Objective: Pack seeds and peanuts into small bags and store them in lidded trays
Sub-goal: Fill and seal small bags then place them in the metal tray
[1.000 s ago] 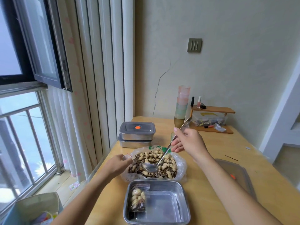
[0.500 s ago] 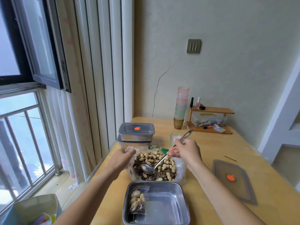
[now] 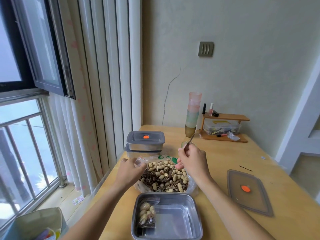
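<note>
A spoon [image 3: 190, 141] is being gripped by the right hand [image 3: 192, 162], bowl in the nuts [image 3: 164, 179]; a bag [image 3: 140, 161] is being pinched by the left hand [image 3: 129, 171] beside them.

The wooden table [image 3: 216, 163] carries, near its front edge, an open steel tray [image 3: 174, 220]. Just behind it lies a plastic bag of peanuts and seeds [image 3: 164, 177]. At the back left stand two lidded trays [image 3: 145, 141], one on the other. A loose lid [image 3: 249, 193] lies flat at the right, a thin dark stick [image 3: 245, 168] behind it. A stack of cups [image 3: 192, 115] and a small wooden rack [image 3: 223, 137] stand by the wall
</note>
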